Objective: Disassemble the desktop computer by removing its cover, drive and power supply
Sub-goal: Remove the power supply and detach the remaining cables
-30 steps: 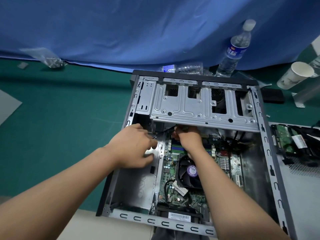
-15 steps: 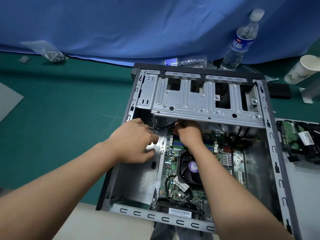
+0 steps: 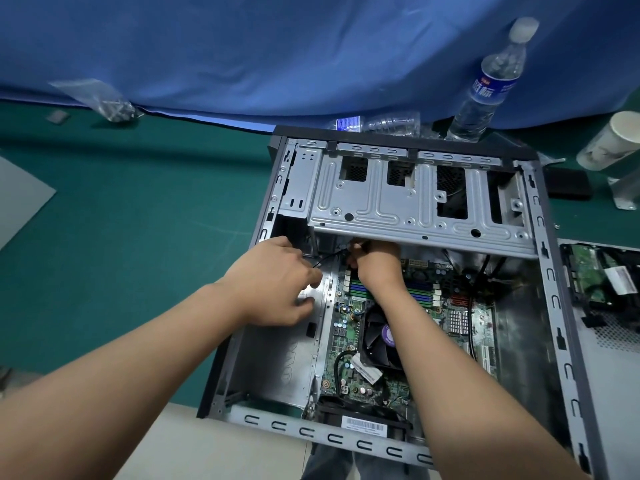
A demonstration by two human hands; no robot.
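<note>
The desktop computer case (image 3: 408, 292) is lying on its side in the centre and lower right of the frame, its cover off and its inside facing up. A silver drive cage (image 3: 412, 202) is spanning the upper part of the case, its bays showing dark openings. Below it the green motherboard (image 3: 349, 341) is sitting flat, a black fan (image 3: 379, 336) near its middle. At the right edge of the frame a removed drive (image 3: 602, 275) is lying on a grey panel (image 3: 616, 393).
</note>
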